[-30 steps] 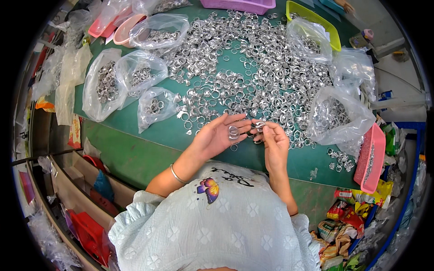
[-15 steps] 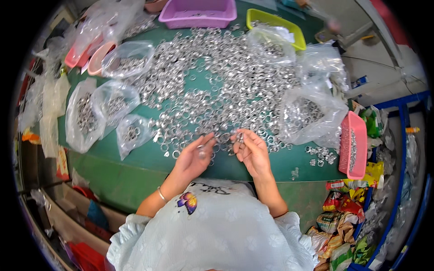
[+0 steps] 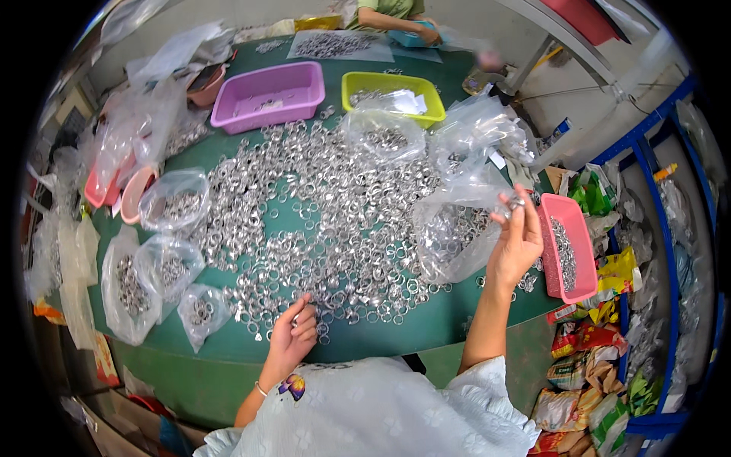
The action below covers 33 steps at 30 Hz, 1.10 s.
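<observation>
A wide heap of silver-coloured metal rings (image 3: 343, 236) is spread over the green table (image 3: 381, 345). At its near edge is my left hand (image 3: 293, 335), fingers curled in; a shiny bit shows there, too small to make out. My right hand (image 3: 516, 244) is raised on the right, pinching a small silver ring (image 3: 515, 202) at its fingertips. It hovers between an open clear plastic bag (image 3: 453, 244) with rings inside and a pink basket (image 3: 577, 247) holding many small metal pieces.
A purple basin (image 3: 266, 90) and a yellow-green tray (image 3: 426, 91) stand beyond the heap. Several bags of rings, one a clear bag (image 3: 173, 199), line the left. Across the table, a person in green (image 3: 392, 9) handles a blue container (image 3: 413, 34). A blue rack (image 3: 651, 160) stands right.
My right hand has left the heap's near edge and risen to the right with a ring. My left hand has curled its fingers. The view has shifted, showing more of the table's far side.
</observation>
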Tool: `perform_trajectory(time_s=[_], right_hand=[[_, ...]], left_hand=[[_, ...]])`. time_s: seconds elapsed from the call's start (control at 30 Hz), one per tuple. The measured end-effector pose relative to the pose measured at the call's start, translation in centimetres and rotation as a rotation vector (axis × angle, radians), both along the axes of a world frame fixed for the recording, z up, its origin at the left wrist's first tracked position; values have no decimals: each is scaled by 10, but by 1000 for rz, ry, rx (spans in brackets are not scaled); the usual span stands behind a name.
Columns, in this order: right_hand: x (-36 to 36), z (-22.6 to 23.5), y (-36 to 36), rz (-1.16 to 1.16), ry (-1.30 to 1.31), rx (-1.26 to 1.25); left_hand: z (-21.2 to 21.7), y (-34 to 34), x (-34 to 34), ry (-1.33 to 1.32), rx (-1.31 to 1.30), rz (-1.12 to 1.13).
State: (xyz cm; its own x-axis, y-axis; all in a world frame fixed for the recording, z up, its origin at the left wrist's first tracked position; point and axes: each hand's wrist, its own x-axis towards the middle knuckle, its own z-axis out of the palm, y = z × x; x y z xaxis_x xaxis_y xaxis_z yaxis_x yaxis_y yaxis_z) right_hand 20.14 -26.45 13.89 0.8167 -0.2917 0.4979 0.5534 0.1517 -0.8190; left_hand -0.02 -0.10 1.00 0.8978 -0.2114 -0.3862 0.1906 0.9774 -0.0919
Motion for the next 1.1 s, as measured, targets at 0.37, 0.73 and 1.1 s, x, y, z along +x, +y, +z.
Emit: perform_trajectory(time_s=[0.37, 0.73, 1.1], right_hand=[[103, -17, -10, -253, 12, -768], [-44, -38, 56, 730, -31, -808], [-95, -70, 93, 859, 103, -799]], left_hand=[[9, -4, 18, 1, 104, -4], [41, -22, 41, -96, 275, -29], [41, -29, 35, -264, 172, -60]])
